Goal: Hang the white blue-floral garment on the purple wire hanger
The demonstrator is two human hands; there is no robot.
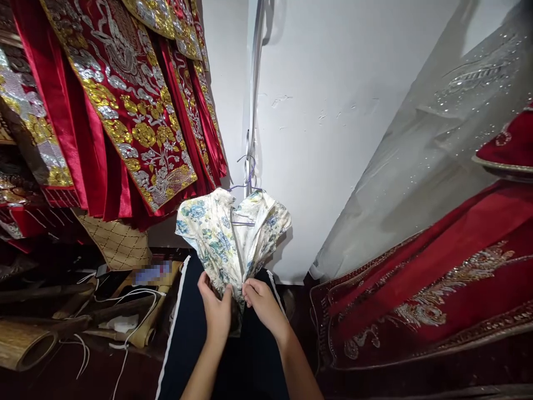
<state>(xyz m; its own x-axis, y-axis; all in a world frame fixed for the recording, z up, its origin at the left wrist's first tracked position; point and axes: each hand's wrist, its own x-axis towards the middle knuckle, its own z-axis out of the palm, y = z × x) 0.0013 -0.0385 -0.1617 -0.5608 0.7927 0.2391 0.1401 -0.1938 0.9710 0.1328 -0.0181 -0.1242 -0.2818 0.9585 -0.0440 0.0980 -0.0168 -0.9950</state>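
A cream short-sleeved shirt (220, 236) with blue and green flowers hangs on a thin purple hanger (251, 176) in the middle of the head view. Its collar and upper front are parted, showing the pale inside. My left hand (217, 308) grips the cloth low on the shirt's left side, thumb in front and fingers partly hidden behind the fabric. Close beside it, my right hand (261, 303) pinches the front edge of the shirt between thumb and curled fingers. Folds and hands cover the lower part of the shirt.
A white pole (252, 83) stands against the white wall (333, 72). Red gowns with gold and silver sequins (145, 133) hang at left; a beaded red garment (416, 311) and sheer white cloth (400, 172) are at right. Bamboo (25, 344) and white cords (141, 322) lie lower left.
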